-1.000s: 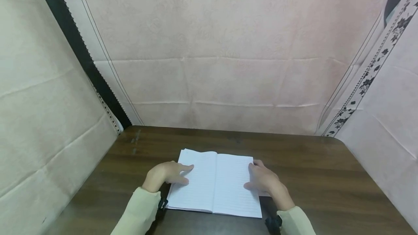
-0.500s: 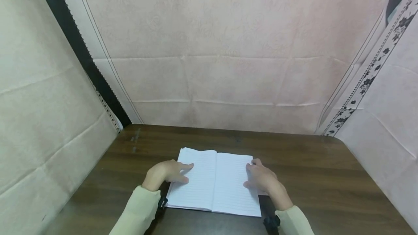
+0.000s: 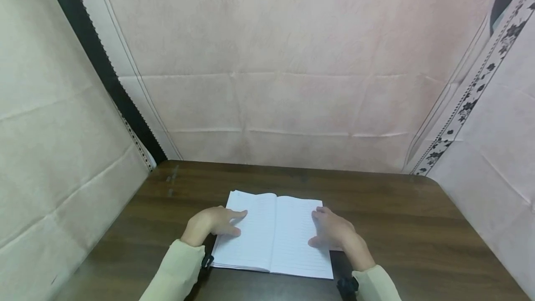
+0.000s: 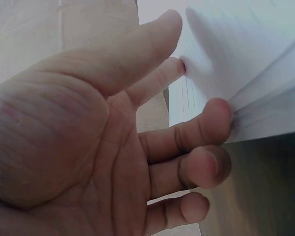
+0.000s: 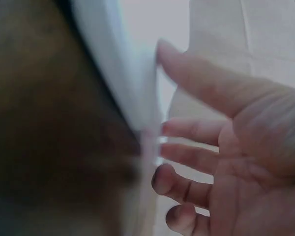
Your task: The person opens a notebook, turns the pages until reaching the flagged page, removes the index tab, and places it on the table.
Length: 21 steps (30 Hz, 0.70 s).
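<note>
An open notebook [image 3: 255, 240] with blank lined pages lies on the table. My left hand [image 3: 212, 225] rests at its left edge. The index finger and thumb reach onto the left page. In the left wrist view, the left fingertips [image 4: 217, 115] touch the notebook pages [image 4: 255, 64], and the other fingers are loosely bent with nothing visible in the palm. My right hand [image 3: 335, 229] lies over the right page's outer edge, thumb and forefinger on the paper. In the right wrist view, the thumb [image 5: 191, 73] touches the blurred notebook [image 5: 120, 59], fingers reaching towards its edge.
The dark wooden table [image 3: 409, 226] extends around the notebook. Pale cloth hangs behind it [image 3: 276, 82] and on both sides. A strip of white paper [image 3: 336, 248] shows beneath the notebook's right side. Dark bands sit at both wrists.
My right hand's fingers have shifted slightly left, further onto the right page. The left hand stays in place, and the notebook lies nearly as before.
</note>
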Motion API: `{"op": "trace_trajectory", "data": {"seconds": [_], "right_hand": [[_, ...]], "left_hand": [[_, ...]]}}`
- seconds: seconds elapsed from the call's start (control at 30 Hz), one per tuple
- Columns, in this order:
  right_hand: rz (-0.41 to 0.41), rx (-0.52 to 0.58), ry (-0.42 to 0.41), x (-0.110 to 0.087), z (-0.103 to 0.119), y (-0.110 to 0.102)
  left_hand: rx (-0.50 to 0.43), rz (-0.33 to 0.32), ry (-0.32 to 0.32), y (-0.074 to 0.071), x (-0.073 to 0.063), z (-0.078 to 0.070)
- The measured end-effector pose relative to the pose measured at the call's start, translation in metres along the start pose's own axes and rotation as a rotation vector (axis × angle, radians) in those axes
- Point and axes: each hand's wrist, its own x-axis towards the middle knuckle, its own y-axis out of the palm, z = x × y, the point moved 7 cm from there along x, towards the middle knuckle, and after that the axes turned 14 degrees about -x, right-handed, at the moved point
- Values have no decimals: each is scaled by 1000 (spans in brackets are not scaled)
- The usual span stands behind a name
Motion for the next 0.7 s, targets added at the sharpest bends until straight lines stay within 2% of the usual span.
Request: {"op": "trace_trajectory", "data": {"seconds": [0.13,0.27,0.5,0.7], "right_hand": [[58,103,51,4,-6,12],[64,142,82,4,-12,14],[8,35,38,1,-3,0],[13,-27,54,-2,3,2]], "left_hand": [[5,2,10,0,-3,1],[14,5,15,-2,-3,0],[13,-10,13,-7,-2,-5],[-13,5,1,1,-3,-2]]}}
